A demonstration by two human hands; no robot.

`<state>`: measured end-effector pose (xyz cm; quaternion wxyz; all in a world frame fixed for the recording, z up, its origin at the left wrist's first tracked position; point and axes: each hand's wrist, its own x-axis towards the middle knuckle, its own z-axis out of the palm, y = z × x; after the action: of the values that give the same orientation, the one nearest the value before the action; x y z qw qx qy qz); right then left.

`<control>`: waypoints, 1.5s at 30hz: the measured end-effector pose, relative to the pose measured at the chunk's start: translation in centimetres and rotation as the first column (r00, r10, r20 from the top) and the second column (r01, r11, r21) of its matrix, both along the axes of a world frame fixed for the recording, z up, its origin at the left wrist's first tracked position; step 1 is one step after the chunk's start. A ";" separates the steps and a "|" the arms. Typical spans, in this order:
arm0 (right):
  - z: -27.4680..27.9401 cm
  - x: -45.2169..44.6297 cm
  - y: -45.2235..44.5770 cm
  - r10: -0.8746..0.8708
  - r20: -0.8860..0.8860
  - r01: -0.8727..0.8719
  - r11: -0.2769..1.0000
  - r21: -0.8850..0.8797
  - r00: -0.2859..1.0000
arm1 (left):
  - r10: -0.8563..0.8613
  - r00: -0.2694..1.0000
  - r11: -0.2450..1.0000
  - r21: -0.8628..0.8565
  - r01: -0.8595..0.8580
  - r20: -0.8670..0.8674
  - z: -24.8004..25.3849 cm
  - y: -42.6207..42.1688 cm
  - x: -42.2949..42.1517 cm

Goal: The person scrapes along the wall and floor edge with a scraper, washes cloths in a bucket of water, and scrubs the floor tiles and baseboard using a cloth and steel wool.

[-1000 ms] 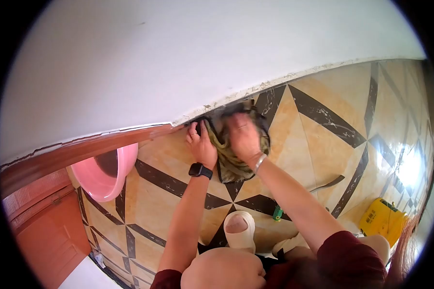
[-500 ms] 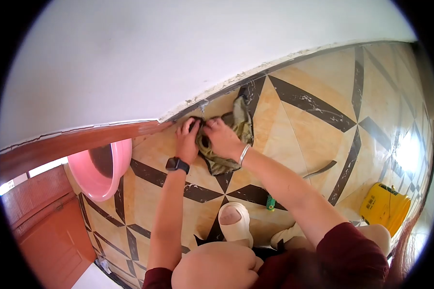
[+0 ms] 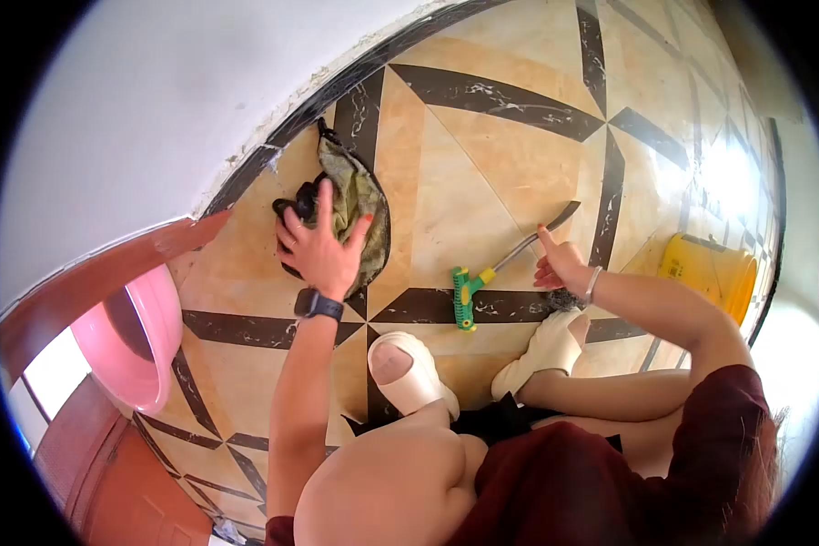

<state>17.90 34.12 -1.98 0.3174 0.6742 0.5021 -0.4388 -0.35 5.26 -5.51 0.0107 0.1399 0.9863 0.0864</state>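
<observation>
My left hand (image 3: 323, 255) rests on a crumpled olive-green cloth (image 3: 362, 205) with dark edging, its fingers spread. The cloth lies on the floor close to the wall. To the right, my right hand (image 3: 560, 262) is over a long-handled brush (image 3: 465, 296) with a green and yellow toothed head, a metal shaft and a dark handle end. Its index finger reaches to the shaft near the handle while the other fingers curl loosely, not closed around it. A grey wiry scrubber (image 3: 562, 298) sits below the right hand, beside my slipper.
A pink basin (image 3: 159, 337) stands at the left by the brown door frame (image 3: 109, 287). At the right is a yellow bucket (image 3: 710, 278). The white wall (image 3: 155, 109) borders the patterned tile floor (image 3: 464, 173). My slippers (image 3: 414, 369) are close below the brush.
My right hand has left the cloth and moved right to the brush handle. My left hand now lies spread on the cloth. The view has shifted right, showing the whole brush.
</observation>
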 end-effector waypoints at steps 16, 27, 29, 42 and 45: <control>0.8 -16.7 -14.7 -0.461 -0.702 0.167 0.878 -0.448 0.542 | -0.630 0.249 0.158 0.435 -0.886 0.736 7.1 0.1 6.3; -4.1 -25.8 -18.9 -0.331 -0.701 0.105 0.932 -0.346 0.632 | -0.649 0.064 -0.159 -0.053 -0.986 0.758 5.7 -1.3 1.1; -3.4 -25.7 -20.7 -0.261 -0.662 0.064 0.950 -0.307 0.703 | -0.487 0.057 -0.243 -0.072 -0.967 0.872 7.7 -1.3 2.3; -3.9 -25.5 -25.6 -0.188 -0.634 0.048 0.972 -0.231 0.750 | -0.346 0.054 -0.195 -0.015 -0.981 0.937 7.6 -5.6 2.6; -2.6 -25.4 -26.1 -0.439 -0.567 0.205 0.880 -0.429 0.697 | -0.340 0.095 -0.147 0.047 -0.988 0.936 7.5 -7.8 2.6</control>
<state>-7.50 7.98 -4.61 0.1494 0.4942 0.3704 -0.7722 2.28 -2.54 1.95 0.3987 -0.3978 0.3800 0.7337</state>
